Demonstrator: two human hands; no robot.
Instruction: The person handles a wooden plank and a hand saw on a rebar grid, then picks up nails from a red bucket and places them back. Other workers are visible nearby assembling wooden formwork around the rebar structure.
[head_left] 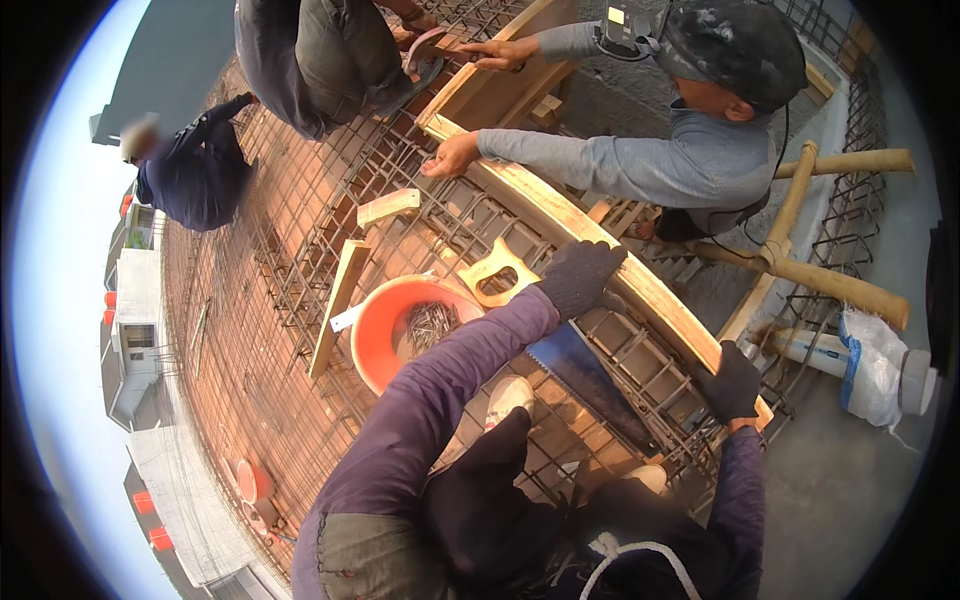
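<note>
A long wooden plank (650,290) stands on edge, slanting from the upper middle toward the lower right. My left hand (578,280), in a black glove, is closed over its near edge around mid-length. Closer to the lower-right end, my gloved right hand (728,384) grips the same plank; some of its fingers are hidden. Just left of my left hand is a handsaw's yellow handle (492,270), its blue blade (590,378) passing beneath my forearm. An orange bucket (369,345) with nails (430,325) inside sits beyond my left forearm.
A co-worker in a grey shirt (640,165) has a hand (455,155) by the plank's far end. Another person crouches at the top (330,60); one more bends at left (195,170). Rebar mesh (240,350) covers the deck. Loose wood pieces (340,305) and bamboo poles (840,285) lie around.
</note>
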